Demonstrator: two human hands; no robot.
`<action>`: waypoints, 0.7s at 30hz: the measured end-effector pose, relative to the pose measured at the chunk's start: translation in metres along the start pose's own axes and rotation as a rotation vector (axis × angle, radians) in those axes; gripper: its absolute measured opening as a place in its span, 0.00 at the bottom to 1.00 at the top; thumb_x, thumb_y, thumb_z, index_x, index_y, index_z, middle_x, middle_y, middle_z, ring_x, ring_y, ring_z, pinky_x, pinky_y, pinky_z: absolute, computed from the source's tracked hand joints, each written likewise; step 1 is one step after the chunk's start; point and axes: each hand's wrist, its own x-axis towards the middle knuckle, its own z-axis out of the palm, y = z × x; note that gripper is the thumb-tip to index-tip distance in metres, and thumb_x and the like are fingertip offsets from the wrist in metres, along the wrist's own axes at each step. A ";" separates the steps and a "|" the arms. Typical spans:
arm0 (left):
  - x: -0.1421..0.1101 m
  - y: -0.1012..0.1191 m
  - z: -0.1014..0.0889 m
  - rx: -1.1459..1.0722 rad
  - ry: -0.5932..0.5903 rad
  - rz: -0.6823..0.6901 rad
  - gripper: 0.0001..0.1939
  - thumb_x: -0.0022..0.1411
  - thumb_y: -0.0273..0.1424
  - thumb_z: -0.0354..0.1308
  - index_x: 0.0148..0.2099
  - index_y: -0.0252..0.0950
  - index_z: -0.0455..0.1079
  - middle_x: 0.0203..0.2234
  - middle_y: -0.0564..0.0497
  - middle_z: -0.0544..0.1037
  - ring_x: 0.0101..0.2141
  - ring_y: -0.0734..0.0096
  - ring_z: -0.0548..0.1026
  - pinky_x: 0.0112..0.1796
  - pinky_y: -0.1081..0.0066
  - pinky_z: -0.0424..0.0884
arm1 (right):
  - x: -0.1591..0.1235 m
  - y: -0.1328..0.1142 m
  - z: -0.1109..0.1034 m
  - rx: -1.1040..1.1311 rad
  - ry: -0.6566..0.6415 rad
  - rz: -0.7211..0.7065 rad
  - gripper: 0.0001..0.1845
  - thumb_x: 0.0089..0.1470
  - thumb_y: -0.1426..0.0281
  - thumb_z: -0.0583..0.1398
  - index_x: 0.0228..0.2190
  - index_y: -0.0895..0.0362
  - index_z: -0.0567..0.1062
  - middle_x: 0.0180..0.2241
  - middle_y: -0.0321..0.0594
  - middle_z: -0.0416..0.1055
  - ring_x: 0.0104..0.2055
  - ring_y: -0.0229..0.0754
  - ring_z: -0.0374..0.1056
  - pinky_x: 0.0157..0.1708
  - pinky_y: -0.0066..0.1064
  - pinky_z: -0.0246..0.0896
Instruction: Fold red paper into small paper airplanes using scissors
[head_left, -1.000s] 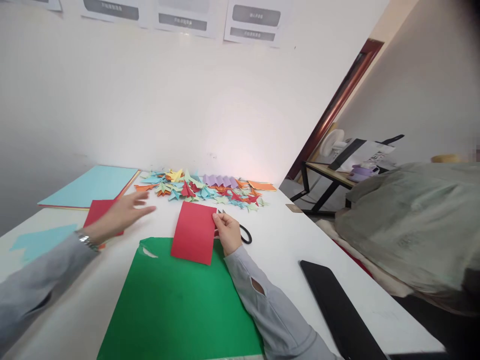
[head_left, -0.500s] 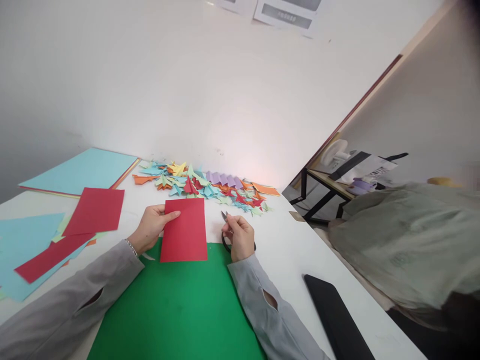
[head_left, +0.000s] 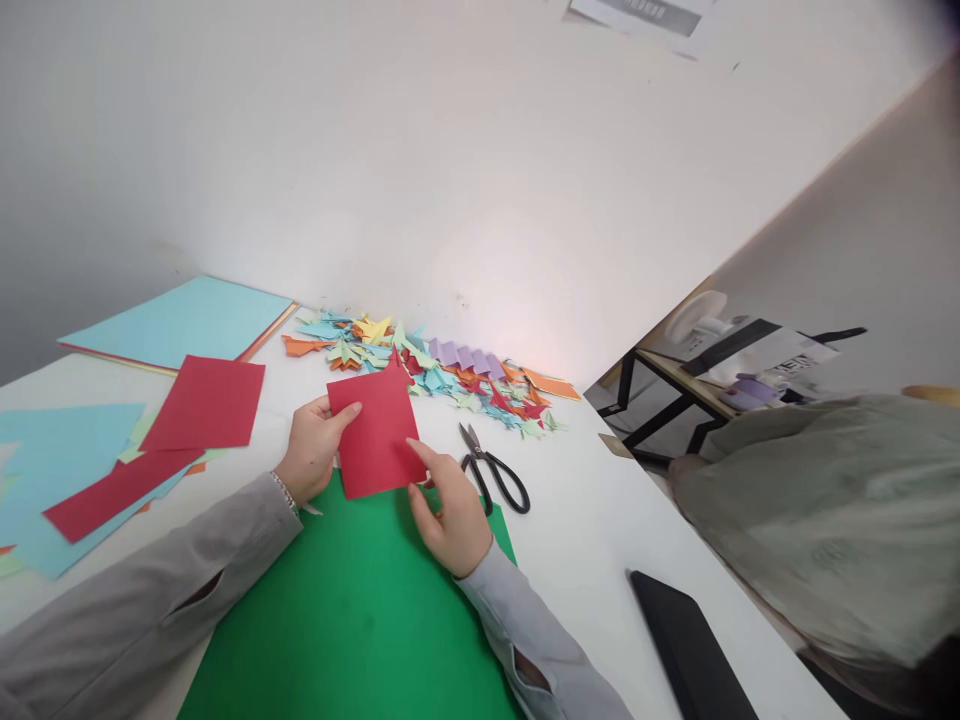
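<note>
Works at a wide, white table (head_left: pixel 585 530), with a big, smooth green sheet (head_left: pixel 360 620) in front and a long heap of bright, folded paper shapes (head_left: pixel 431 378) at the back. Holds a flat, red paper rectangle (head_left: pixel 375 430) over the green sheet's far edge, with the left hand (head_left: pixel 311 450) pinching its left side and the right hand (head_left: pixel 457 515) at its lower right corner, thumb and finger spread apart, near metal scissors (head_left: pixel 478 455) with black loop handles.
</note>
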 end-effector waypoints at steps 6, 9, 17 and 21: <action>0.000 0.001 0.000 -0.032 -0.019 -0.044 0.20 0.38 0.29 0.70 0.36 0.29 0.73 0.32 0.44 0.80 0.34 0.62 0.77 0.34 0.66 0.75 | 0.002 0.005 0.001 0.013 0.145 0.050 0.13 0.54 0.76 0.53 0.40 0.56 0.74 0.33 0.44 0.73 0.36 0.43 0.68 0.33 0.35 0.67; 0.001 0.000 -0.001 -0.016 -0.033 -0.079 0.18 0.39 0.27 0.69 0.36 0.29 0.72 0.32 0.44 0.80 0.33 0.64 0.78 0.32 0.69 0.76 | 0.002 0.010 0.001 0.083 0.256 0.229 0.13 0.53 0.73 0.54 0.38 0.56 0.75 0.34 0.43 0.75 0.33 0.41 0.69 0.29 0.32 0.67; -0.001 0.002 -0.002 0.184 -0.106 -0.099 0.16 0.43 0.27 0.66 0.36 0.29 0.70 0.28 0.47 0.78 0.23 0.70 0.76 0.21 0.72 0.75 | 0.006 0.027 0.001 0.297 0.475 0.617 0.15 0.48 0.63 0.57 0.35 0.58 0.78 0.35 0.45 0.76 0.33 0.44 0.70 0.30 0.36 0.67; -0.001 0.001 -0.002 0.200 -0.133 -0.075 0.14 0.44 0.27 0.65 0.35 0.29 0.69 0.30 0.47 0.78 0.25 0.70 0.76 0.22 0.72 0.76 | 0.006 0.028 0.000 0.382 0.473 0.636 0.17 0.49 0.62 0.56 0.36 0.58 0.78 0.35 0.45 0.75 0.31 0.42 0.69 0.27 0.35 0.67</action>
